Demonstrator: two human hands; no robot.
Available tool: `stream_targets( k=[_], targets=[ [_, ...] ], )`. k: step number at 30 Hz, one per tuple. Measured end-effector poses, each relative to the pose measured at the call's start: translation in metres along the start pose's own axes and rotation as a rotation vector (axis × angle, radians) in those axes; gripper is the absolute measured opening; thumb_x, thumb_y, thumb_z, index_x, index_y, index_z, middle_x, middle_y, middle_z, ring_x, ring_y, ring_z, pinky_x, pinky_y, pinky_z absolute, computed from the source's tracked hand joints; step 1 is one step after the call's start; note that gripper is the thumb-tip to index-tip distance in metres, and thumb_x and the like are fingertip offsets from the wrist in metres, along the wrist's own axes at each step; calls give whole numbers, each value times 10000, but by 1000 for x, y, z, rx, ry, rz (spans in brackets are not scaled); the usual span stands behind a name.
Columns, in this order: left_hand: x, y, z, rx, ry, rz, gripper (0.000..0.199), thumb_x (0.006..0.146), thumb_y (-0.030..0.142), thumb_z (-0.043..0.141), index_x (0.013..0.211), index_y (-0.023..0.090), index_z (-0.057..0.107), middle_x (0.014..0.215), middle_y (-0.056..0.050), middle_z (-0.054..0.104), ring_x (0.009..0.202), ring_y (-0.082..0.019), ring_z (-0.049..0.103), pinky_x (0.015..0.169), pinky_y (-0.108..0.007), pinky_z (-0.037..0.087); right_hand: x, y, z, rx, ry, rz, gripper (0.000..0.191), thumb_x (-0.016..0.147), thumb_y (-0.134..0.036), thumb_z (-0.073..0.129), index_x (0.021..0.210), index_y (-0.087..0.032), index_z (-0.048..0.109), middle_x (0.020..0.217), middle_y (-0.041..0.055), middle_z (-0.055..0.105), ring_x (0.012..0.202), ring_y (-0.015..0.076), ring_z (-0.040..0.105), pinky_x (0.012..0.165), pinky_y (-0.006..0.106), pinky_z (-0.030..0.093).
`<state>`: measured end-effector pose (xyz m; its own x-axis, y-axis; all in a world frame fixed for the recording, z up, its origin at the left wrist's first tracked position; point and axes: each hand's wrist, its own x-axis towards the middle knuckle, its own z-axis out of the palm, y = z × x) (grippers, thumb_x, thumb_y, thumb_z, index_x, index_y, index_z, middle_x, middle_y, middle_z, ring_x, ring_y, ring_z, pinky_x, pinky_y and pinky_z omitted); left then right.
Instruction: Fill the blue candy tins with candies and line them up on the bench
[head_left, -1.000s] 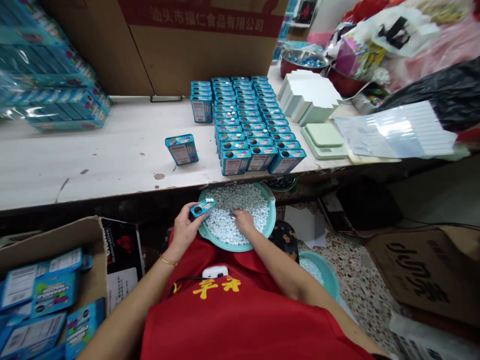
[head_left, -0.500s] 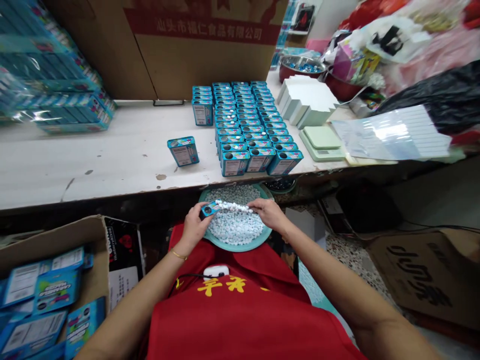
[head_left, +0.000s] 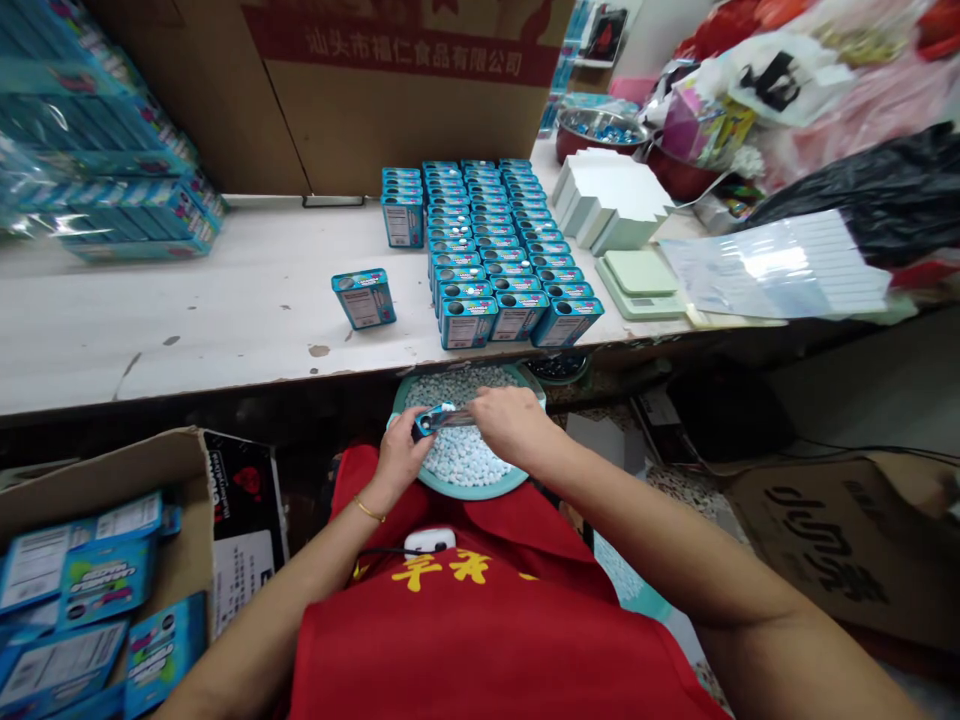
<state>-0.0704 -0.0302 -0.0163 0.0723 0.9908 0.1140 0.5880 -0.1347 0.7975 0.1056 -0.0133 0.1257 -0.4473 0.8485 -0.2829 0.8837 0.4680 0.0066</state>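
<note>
My left hand (head_left: pixel 399 455) is closed around a small blue tin (head_left: pixel 424 424) above the left side of a green basin (head_left: pixel 480 492). White and pale blue candies (head_left: pixel 466 455) fill the basin. Over the basin's right half, my right hand (head_left: pixel 504 420) grips a thin, clear scoop (head_left: pixel 454 418), whose tip reaches the tin's opening. A few white candies show at that opening. How many remain in the scoop is hard to see.
On the white table (head_left: pixel 247 300), rows of blue tins (head_left: pixel 495 260) stand beside one lone tin (head_left: pixel 364 298). A scale (head_left: pixel 641 285) and white blocks (head_left: pixel 611 200) lie right. A carton (head_left: pixel 161 455) of blue packs is at lower left.
My right hand has moved left toward the tin and turned over. The scoop, earlier heaped with white candies, now appears mostly clear. The tin has tilted slightly in my left hand.
</note>
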Motion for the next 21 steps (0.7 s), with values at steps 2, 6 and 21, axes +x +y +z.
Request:
stream_targets(
  k=[2,6,21],
  targets=[
    [-1,-4,-3,-54,18,-16,343,715,209,574,1055,198,537,994,-57,610,914,-190,565,822,-323,437,-7,16,12,-2,9,47,280,815,-124,366,911,-193,620,921,99,634,843,205,612,669,268,436],
    [-4,-9,-12,-107,30,-41,356,728,247,585,1077,197,538,1019,-66,610,922,-194,569,816,-322,440,-13,54,73,34,-84,220,320,823,-90,350,1006,-216,581,1005,82,619,894,188,598,691,256,423],
    [-6,-20,-30,-252,169,-152,411,691,362,637,1048,183,541,989,-55,615,894,-180,580,820,-320,450,53,31,200,587,88,301,276,869,-197,400,1010,-228,635,1023,-5,662,963,133,578,781,215,421]
  ],
)
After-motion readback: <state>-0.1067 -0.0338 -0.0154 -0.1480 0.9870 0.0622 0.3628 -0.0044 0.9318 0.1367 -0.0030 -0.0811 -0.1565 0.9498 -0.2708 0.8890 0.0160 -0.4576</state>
